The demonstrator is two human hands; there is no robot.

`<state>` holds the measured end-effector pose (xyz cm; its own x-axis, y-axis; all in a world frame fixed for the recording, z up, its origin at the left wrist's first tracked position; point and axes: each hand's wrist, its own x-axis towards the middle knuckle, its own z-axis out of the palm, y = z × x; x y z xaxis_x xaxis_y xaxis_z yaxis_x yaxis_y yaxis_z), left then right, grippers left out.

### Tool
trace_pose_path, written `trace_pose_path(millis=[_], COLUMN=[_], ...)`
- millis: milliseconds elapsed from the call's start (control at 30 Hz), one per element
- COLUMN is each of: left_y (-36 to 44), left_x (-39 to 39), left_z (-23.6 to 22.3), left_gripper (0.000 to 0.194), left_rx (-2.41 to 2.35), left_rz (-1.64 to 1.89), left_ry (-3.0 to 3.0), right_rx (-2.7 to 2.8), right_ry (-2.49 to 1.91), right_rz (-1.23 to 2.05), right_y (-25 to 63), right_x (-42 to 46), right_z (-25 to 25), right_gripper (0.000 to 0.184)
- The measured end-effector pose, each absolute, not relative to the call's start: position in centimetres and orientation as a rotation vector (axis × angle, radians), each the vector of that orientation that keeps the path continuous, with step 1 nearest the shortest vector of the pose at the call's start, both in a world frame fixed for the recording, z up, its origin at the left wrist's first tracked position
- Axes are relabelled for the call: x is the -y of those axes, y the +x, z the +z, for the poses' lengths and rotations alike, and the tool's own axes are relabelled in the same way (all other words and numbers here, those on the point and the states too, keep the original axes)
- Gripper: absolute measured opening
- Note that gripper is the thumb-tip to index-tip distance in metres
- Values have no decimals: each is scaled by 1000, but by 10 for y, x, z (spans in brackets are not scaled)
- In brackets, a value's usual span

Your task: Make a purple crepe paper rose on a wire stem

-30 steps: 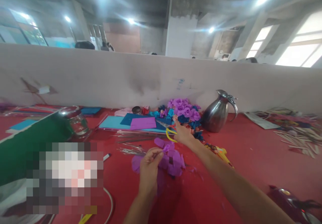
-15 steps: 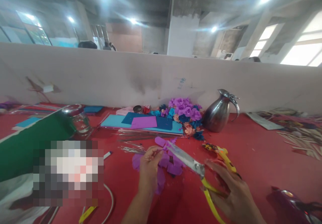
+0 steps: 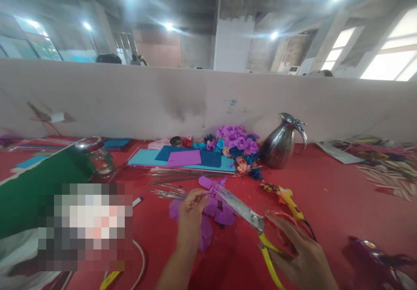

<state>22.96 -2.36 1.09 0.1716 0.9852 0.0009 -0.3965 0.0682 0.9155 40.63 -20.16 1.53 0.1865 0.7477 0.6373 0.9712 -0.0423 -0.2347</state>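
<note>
My left hand [image 3: 192, 209] pinches a small purple paper piece [image 3: 211, 191] between thumb and fingertips. In my right hand [image 3: 301, 248] is a pair of scissors [image 3: 243, 209] with yellow handles, its fingers around the grips. The blades point up and left, with their tip at the purple piece beside my left fingertips. Whether the blades touch the paper I cannot tell. Several purple paper petals [image 3: 224, 215] lie on the red table below and behind the blades.
Beyond my hands lie coloured paper sheets [image 3: 185, 158], thin wires [image 3: 169, 193] and paper flowers [image 3: 239, 140]. A steel jug [image 3: 279, 144] stands by the partition. To the right are a yellow glue gun [image 3: 289, 202] and a dark purple device [image 3: 371, 257]. A glass jar [image 3: 100, 159] stands left.
The view has shifted slightly left across the frame. The scissors' blade tip sits a little lower against the purple piece. Both hands keep their hold.
</note>
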Motion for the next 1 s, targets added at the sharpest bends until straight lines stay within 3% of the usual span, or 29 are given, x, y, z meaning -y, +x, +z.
trace_pose_path(millis=[767,1000], left_y=[229,229], left_x=[23,23], left_z=[8,8], left_gripper=[15,17], left_rx=[-820,-830], left_rz=[1237,1235], left_ry=[1000,990], right_rx=[1591,1484], right_ry=[-1886,-1870], right_rz=[-251,-180], right_y=[411,410], right_x=[206,206], right_z=[17,15], right_gripper=[49,40])
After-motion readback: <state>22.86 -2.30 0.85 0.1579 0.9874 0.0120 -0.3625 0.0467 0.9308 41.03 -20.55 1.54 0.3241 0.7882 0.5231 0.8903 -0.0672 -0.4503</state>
